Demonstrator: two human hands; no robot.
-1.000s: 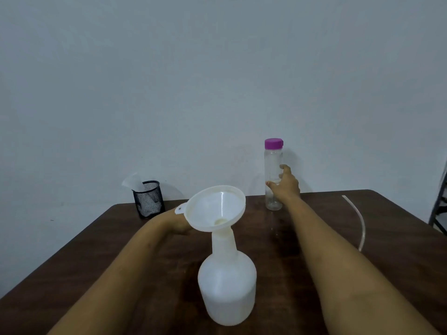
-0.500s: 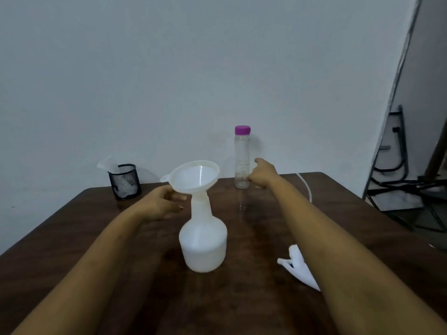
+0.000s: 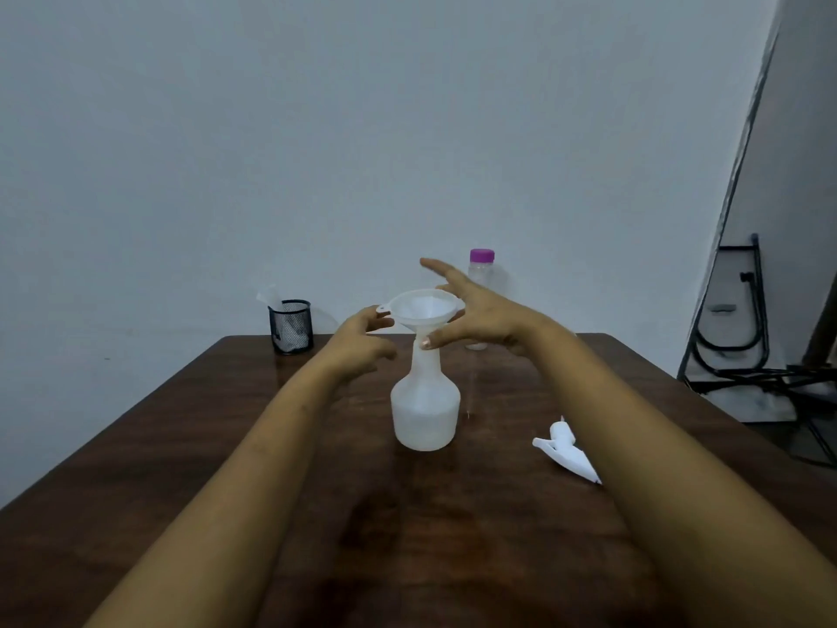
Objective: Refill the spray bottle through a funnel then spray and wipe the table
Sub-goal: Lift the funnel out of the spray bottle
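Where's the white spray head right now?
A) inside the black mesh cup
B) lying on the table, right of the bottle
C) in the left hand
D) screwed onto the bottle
B: the spray head lies on the table right of the bottle, whose neck holds a funnel instead.

I can read no text, number, brand or sign anywhere from my head camera. The white spray bottle (image 3: 425,414), the funnel (image 3: 423,310) sitting in its neck and the clear bottle with the purple cap (image 3: 481,256) all look plain to me. The black mesh cup (image 3: 290,326) shows no label I can make out.
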